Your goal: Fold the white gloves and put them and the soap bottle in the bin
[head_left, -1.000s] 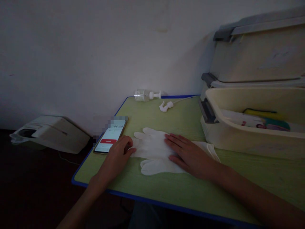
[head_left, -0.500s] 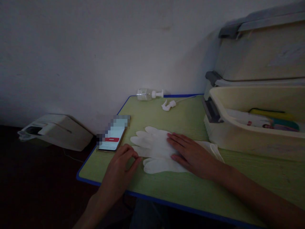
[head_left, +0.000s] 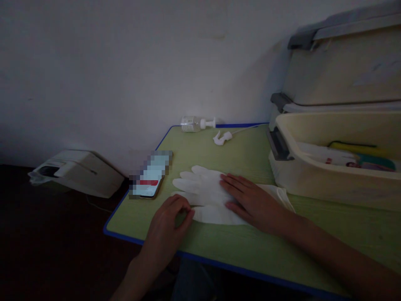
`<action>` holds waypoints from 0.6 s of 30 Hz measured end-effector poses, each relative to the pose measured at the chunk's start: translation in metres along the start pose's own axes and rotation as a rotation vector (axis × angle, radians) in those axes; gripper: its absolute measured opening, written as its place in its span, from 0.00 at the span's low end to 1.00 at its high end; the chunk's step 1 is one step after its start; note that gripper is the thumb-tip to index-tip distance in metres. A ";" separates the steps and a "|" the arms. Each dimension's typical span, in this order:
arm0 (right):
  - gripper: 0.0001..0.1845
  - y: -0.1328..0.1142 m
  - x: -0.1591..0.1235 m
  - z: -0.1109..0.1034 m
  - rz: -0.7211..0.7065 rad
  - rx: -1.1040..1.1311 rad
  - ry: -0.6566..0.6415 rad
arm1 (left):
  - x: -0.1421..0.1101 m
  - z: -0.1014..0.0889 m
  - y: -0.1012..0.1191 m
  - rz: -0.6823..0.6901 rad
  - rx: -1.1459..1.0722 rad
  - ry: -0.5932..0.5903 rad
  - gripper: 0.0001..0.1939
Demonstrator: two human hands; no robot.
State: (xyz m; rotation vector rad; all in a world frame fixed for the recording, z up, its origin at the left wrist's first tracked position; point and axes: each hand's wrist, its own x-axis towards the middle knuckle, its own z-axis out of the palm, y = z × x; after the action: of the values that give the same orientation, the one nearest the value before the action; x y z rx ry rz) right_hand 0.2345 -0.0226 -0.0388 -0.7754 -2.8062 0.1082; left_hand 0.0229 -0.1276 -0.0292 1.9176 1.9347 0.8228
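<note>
A white disposable glove (head_left: 203, 188) lies flat on the table, its fingers towards the left and its cuff towards the right. My right hand (head_left: 247, 200) rests open and flat across the palm and cuff of the glove. At the glove's lower left, my left hand (head_left: 172, 223) has thumb and forefinger closed together on the tip of a glove finger, probably the thumb. That tip is hidden behind my fingertips.
On the green table (head_left: 194, 152) with its blue edge lie a phone (head_left: 153, 190), a clear pump bottle (head_left: 191, 124) on its side and a loose spray head (head_left: 222, 138). An open cream storage box (head_left: 328, 186) stands at right. A white bin (head_left: 84, 173) is beyond the left edge.
My left hand has moved a little right and down, and its pinched fingertips now cover the tip of the glove's lower finger. My right hand has stayed in place.
</note>
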 end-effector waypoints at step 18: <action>0.26 0.002 -0.001 0.001 -0.014 0.031 0.034 | 0.006 -0.001 0.001 -0.220 -0.061 -0.124 0.06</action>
State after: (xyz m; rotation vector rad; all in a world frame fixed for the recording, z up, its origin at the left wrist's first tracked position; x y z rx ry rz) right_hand 0.2363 -0.0215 -0.0406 -0.7441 -2.7704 0.1345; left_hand 0.0225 -0.1224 -0.0273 1.6440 1.9765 0.6750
